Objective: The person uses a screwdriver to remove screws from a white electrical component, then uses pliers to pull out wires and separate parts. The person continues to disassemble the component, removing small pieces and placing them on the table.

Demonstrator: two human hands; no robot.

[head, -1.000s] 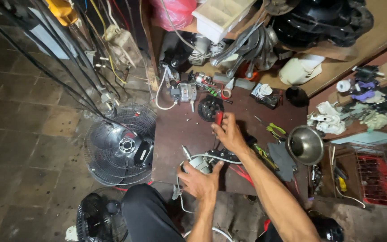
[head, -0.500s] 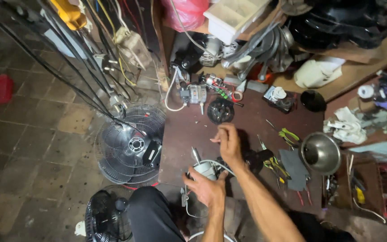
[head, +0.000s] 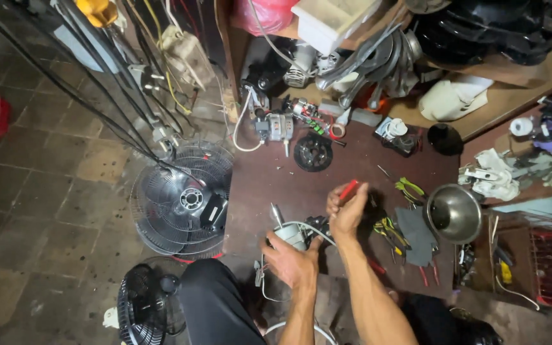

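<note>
My left hand (head: 292,259) grips a small grey fan motor (head: 291,233) with a shaft sticking up and white wires running off it, at the near edge of the dark red worktable (head: 269,182). My right hand (head: 346,207) is closed around a red-handled tool (head: 348,189), held just to the right of the motor and above it. The tool's tip is hidden behind my fingers.
A black round part (head: 313,152) and another motor (head: 275,126) lie farther back. Pliers with yellow-green handles (head: 409,187), a grey cloth (head: 415,234) and a steel bowl (head: 453,213) sit to the right. A wire fan guard (head: 183,199) leans at the table's left; a small black fan (head: 142,306) stands on the floor.
My right hand has drawn back from the black round part toward the motor, carrying the red-handled tool. My left hand stays on the motor. The camera view shifted slightly.
</note>
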